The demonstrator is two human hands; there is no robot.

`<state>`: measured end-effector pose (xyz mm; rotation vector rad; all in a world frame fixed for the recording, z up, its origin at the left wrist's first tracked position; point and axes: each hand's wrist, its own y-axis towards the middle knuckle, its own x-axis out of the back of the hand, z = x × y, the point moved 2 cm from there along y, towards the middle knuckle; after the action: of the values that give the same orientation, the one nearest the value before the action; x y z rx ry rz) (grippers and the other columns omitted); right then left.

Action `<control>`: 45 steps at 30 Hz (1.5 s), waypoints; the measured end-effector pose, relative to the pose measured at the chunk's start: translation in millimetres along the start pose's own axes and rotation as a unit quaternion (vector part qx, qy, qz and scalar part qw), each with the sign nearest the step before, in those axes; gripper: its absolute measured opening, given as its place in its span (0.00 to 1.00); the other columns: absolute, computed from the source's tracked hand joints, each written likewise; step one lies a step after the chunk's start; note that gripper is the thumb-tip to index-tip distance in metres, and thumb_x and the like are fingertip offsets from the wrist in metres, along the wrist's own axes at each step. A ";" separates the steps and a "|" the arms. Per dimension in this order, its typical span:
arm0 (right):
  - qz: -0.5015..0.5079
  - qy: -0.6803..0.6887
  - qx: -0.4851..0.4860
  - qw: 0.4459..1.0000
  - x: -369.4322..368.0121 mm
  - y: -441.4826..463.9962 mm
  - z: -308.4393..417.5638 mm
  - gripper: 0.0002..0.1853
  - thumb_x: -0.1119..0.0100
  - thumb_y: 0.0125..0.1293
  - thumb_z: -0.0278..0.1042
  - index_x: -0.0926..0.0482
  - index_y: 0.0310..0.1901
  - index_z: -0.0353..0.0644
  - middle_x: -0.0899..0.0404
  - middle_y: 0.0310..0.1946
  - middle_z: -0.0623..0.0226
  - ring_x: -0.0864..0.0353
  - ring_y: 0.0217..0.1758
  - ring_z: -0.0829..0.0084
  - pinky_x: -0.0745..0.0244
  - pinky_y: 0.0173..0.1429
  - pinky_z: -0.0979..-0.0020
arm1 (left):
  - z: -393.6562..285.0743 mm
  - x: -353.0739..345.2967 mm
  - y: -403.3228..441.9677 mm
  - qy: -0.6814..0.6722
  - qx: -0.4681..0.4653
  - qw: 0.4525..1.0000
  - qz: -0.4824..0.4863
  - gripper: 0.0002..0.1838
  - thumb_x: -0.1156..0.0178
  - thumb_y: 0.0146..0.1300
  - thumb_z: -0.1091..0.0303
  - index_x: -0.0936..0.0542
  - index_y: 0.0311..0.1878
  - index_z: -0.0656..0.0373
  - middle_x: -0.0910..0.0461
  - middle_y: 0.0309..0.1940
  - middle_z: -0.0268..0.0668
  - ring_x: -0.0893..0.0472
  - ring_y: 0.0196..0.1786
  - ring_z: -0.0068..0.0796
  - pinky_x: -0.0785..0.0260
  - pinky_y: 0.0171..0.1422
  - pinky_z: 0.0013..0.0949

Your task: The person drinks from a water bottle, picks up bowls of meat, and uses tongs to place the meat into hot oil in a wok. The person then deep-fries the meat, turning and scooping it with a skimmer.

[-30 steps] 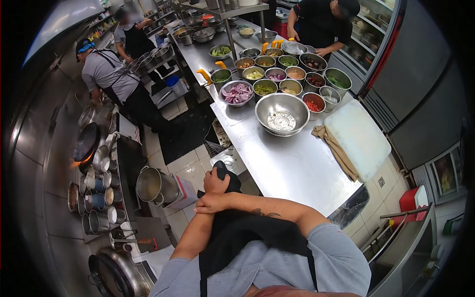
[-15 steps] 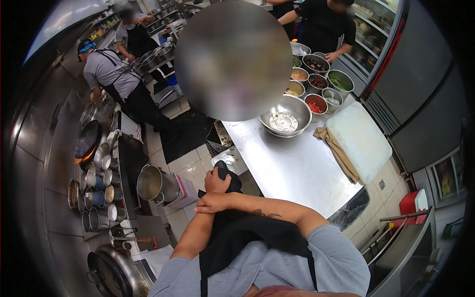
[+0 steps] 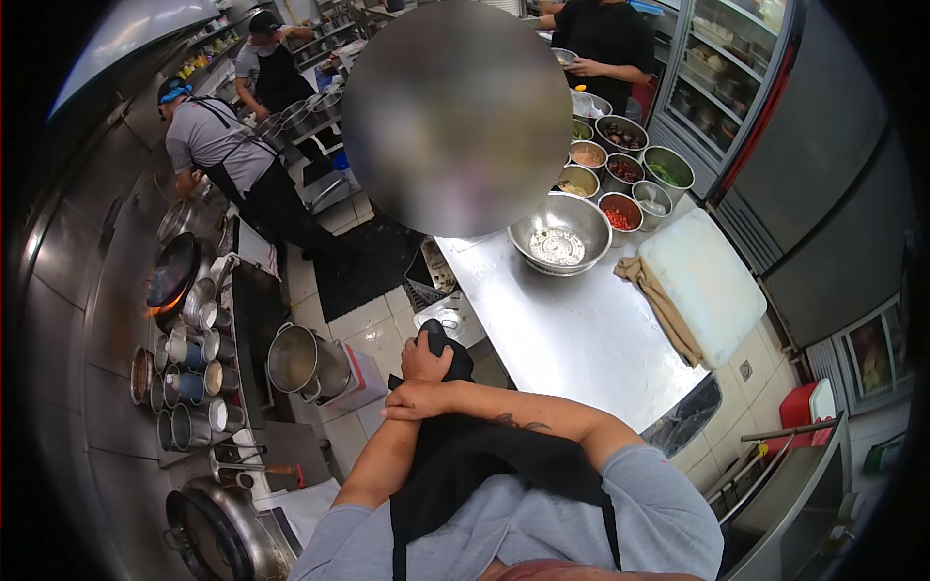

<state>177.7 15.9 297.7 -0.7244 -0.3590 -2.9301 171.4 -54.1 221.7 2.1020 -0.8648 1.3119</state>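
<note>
My left hand (image 3: 425, 359) is wrapped on a dark item (image 3: 436, 339) over the black apron (image 3: 494, 455); I cannot make out whether the item is a shoe or cloth. Across my left wrist lies my right hand (image 3: 411, 399), its fingers curled around that wrist. Ahead on the steel table (image 3: 542, 334) stands a perforated steel bowl (image 3: 560, 235), out of reach of both hands. Metal pots of ingredients, one with red pieces (image 3: 618, 215), stand behind the bowl. A round blur hides the middle of the view.
At the table's right are a brown cloth (image 3: 661, 308) and a white board (image 3: 702, 281). Left are a large pot (image 3: 295, 360) and a stove with a flaming wok (image 3: 174, 271). Two people work at left (image 3: 218, 150), (image 3: 271, 77); another person (image 3: 605, 48) stands behind the table.
The person behind the table has shifted left and now holds a small bowl. A round blur has come over the middle of the view. My hands have not visibly moved.
</note>
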 end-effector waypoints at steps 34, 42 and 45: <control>0.008 -0.009 -0.014 1.000 -2.5 -0.1 -4.8 0.25 0.53 0.74 0.54 0.19 0.37 0.36 0.17 0.33 0.50 0.17 0.39 0.50 0.25 0.47 0.57 | 1.5 -1.3 1.1 -0.004 -0.003 1.000 0.008 0.35 0.34 0.50 0.48 0.25 0.60 0.56 0.24 0.50 0.56 0.22 0.50 0.59 0.27 0.55 0.52; 0.008 -0.002 -0.008 1.000 0.1 -1.1 -0.6 0.25 0.52 0.74 0.53 0.18 0.38 0.36 0.17 0.32 0.50 0.18 0.39 0.50 0.25 0.47 0.57 | -1.1 2.4 -0.1 -0.011 0.009 1.000 0.011 0.35 0.34 0.50 0.48 0.25 0.60 0.55 0.24 0.52 0.56 0.22 0.53 0.59 0.27 0.56 0.53; 0.007 -0.002 -0.007 1.000 0.4 -1.0 0.2 0.24 0.52 0.74 0.53 0.18 0.39 0.36 0.18 0.32 0.50 0.18 0.38 0.50 0.25 0.47 0.57 | -1.0 3.3 -1.0 -0.014 0.012 1.000 0.014 0.35 0.34 0.50 0.48 0.25 0.61 0.55 0.25 0.53 0.57 0.23 0.54 0.59 0.28 0.57 0.53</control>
<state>177.3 16.9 297.9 -0.7315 -0.3320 -2.9208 172.7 -53.5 225.0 2.1379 -0.8962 1.3163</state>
